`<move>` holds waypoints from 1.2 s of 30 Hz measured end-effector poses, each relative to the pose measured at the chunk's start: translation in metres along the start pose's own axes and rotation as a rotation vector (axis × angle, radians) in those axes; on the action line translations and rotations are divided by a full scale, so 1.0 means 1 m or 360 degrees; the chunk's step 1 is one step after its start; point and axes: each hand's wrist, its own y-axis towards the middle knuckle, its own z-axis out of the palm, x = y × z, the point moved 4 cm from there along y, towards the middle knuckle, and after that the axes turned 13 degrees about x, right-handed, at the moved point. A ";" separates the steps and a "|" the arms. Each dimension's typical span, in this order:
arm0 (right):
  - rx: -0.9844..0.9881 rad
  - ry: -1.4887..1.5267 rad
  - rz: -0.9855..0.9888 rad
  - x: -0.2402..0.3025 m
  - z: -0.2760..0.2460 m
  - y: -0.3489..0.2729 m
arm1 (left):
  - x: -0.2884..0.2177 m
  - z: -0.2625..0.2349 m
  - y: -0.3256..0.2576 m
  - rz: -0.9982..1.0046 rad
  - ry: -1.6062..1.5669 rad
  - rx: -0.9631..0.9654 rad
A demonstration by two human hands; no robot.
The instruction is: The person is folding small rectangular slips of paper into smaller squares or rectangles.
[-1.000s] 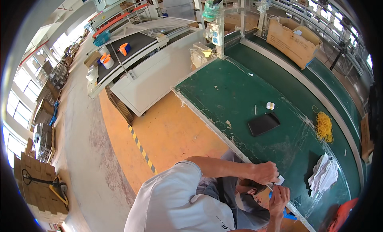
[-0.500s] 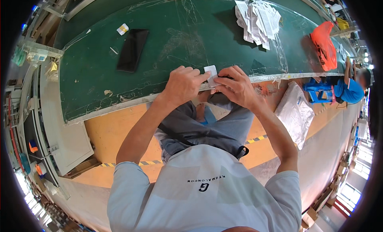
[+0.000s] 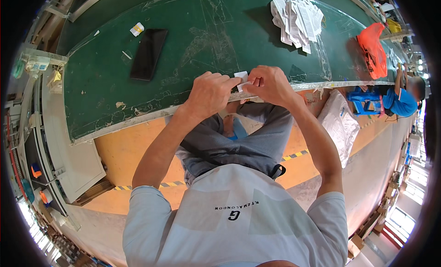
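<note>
**Two hands, one small slip, right at the bench edge**

Both hands meet over the near edge of the green bench (image 3: 193, 46). The left hand (image 3: 209, 95) and right hand (image 3: 271, 85) pinch a small white slip (image 3: 241, 78) between them, fingers curled in tight around it; most of the slip is hidden, so how firm each pinch is cannot be told.

The slip sits just above the bench's metal lip, not over the mat proper. Should either pinch loosen, it would likely drop past the edge onto the lap or the orange floor (image 3: 133, 143) rather than the bench. Thin paper pulled from two sides may also tear or crease if the hands draw apart unevenly.

Well apart on the bench lie a black phone (image 3: 148, 53), a small tag (image 3: 137, 29) near it, a stack of white papers (image 3: 297, 19) and an orange bag (image 3: 373, 51). None of them is close enough to be knocked from here.
</note>
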 end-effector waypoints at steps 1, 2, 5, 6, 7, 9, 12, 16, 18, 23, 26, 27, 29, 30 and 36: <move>0.0001 -0.0002 0.0001 -0.001 -0.001 0.002 | 0.000 -0.001 0.000 0.0000 -0.0002 -0.0001; 0.0038 0.0026 -0.0007 -0.002 -0.002 0.003 | 0.000 -0.001 0.000 -0.0001 -0.0007 0.0007; 0.0044 0.0056 -0.0040 -0.003 -0.002 0.003 | 0.001 -0.001 0.000 -0.0009 -0.0031 0.0032; 0.0012 0.0060 -0.0066 -0.003 -0.003 0.003 | 0.002 -0.001 0.000 -0.0016 -0.0046 0.0051; 0.0013 0.0061 -0.0064 -0.002 -0.001 0.003 | 0.002 -0.001 -0.001 -0.0017 -0.0048 0.0052; -0.0050 -0.0004 0.0017 0.002 0.003 0.001 | 0.001 -0.002 -0.001 -0.0022 -0.0026 0.0056; -0.0138 -0.0065 0.0061 0.004 0.005 -0.002 | 0.000 -0.002 -0.001 0.0002 -0.0029 0.0021; -0.0194 -0.0091 0.0121 0.004 0.006 -0.004 | 0.001 0.000 -0.002 -0.0001 -0.0020 0.0028; -0.0220 -0.0069 0.0131 0.001 0.007 -0.004 | 0.000 -0.001 -0.001 0.0001 -0.0004 0.0025; -0.0244 -0.0089 0.0118 -0.001 0.008 -0.002 | 0.000 0.000 -0.003 0.0033 0.0019 -0.0013; -0.0224 -0.0050 0.0150 0.001 0.007 -0.002 | -0.001 0.000 -0.003 0.0039 0.0051 -0.0029; -0.0211 -0.0033 0.0171 0.001 0.006 -0.002 | -0.002 -0.002 -0.003 0.0043 0.0053 -0.0052; -0.0248 -0.0059 0.0147 -0.002 0.009 -0.003 | -0.004 -0.004 -0.004 0.0044 0.0061 -0.0044; -0.0282 -0.0087 0.0119 -0.003 0.009 -0.003 | -0.004 -0.004 -0.004 0.0042 0.0071 -0.0037; -0.0288 -0.0050 0.0150 0.004 0.010 -0.010 | 0.000 0.001 -0.005 0.0017 0.0075 -0.0003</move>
